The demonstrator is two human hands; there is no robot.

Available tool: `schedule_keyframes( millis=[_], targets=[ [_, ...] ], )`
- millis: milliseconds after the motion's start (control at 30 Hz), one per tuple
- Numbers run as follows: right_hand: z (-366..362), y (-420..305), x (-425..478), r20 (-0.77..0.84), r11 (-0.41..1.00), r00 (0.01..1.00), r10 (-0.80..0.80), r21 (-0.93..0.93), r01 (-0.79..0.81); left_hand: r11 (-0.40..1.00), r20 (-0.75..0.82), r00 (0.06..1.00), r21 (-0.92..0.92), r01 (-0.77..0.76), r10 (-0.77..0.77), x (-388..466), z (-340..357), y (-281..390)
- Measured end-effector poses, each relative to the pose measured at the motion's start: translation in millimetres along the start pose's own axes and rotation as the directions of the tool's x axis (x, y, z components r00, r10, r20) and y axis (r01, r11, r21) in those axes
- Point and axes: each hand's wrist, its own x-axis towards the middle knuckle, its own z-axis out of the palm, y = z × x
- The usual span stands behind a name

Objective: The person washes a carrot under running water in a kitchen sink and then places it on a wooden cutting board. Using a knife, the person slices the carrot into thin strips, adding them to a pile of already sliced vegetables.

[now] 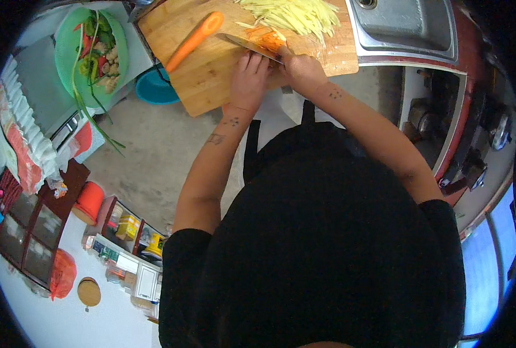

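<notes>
My right hand [302, 71] is closed on a kitchen knife [251, 46], whose blade points left over the wooden cutting board [210, 89]. Just below the blade, my left hand [250, 78] rests at the board with its fingertips close to the knife; whether it holds a piece under the fingers is hidden. Orange carrot shreds [270, 38] lie behind the blade. A long peeled carrot [195, 41] with a cut end lies on the left of the board. Pale green-yellow vegetable strips [293, 15] are heaped at the top.
A steel sink [406, 28] adjoins the board on the right. To the left stand a green basket [60, 56] of peppers, other vegetables and long green stalks, and a blue basin [156, 89] below the board's edge. A red bucket [90, 202] is farther off, lower left.
</notes>
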Motion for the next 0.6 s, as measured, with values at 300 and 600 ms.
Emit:
schedule_keyframes(
  millis=[300, 600],
  targets=[
    [-28, 0, -39, 0.029, 1.000, 0.999, 0.015, 0.015, -0.015, 1.000, -0.052, 0.999, 0.030, -0.004, 0.006, -3, 10, -4],
    [-6, 4, 0, -0.050, 0.996, 0.995, -0.084, 0.034, 0.085, 0.999, -0.055, 0.998, -0.017, 0.032, -0.033, -3, 2, 0]
  ],
)
